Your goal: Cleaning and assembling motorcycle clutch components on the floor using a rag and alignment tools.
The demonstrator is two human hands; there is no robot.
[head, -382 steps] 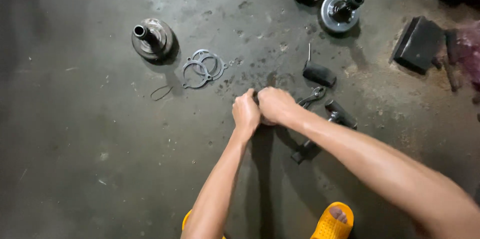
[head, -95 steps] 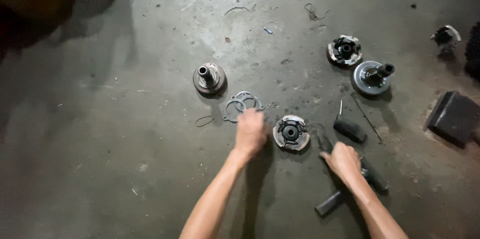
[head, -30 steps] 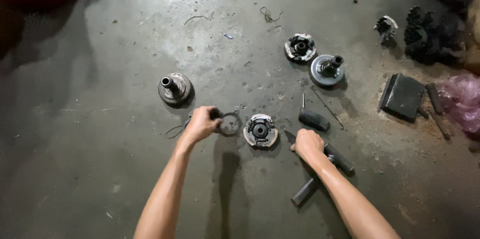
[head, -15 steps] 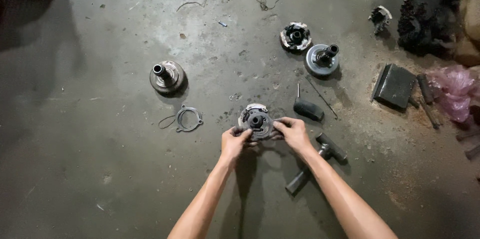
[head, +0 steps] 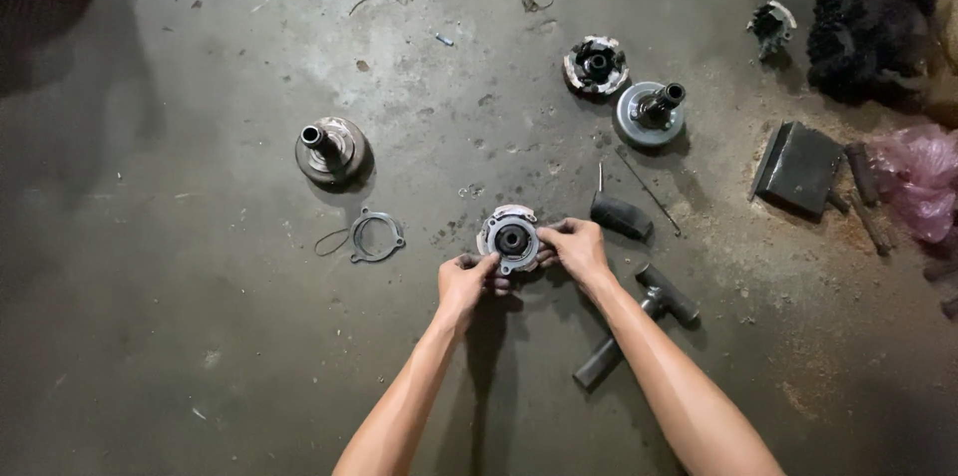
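Just below the middle of the frame, on the stained concrete floor (head: 200,356), both hands close on a round metal clutch assembly (head: 510,239) with a dark hub hole at its centre. The left hand (head: 466,281) grips its lower left edge, fingers curled against the rim; the right hand (head: 577,246) pinches its right edge with thumb and fingertips. Whether the part rests on the floor or is lifted slightly off it cannot be told.

To the left of the hands lies a thin flat metal ring plate (head: 376,236) with small ears, and a loop of wire (head: 331,241) sits just beside it. Further up and left stands a bell-shaped metal housing (head: 330,149) with a short tube rising from it.

Right of the right hand lies a black screwdriver handle (head: 621,216), its thin shaft pointing up the frame. Below it, partly hidden by the right forearm, a dark T-shaped socket wrench (head: 639,321) lies slanted on the floor.

In the upper middle right sit a second clutch assembly (head: 596,65) and, just beside it, a grey disc with a shaft (head: 650,113). Near the right edge are a dark rectangular block (head: 796,169) and a crumpled pink plastic bag (head: 918,177). A dark toothed part (head: 771,24) lies at the upper right.
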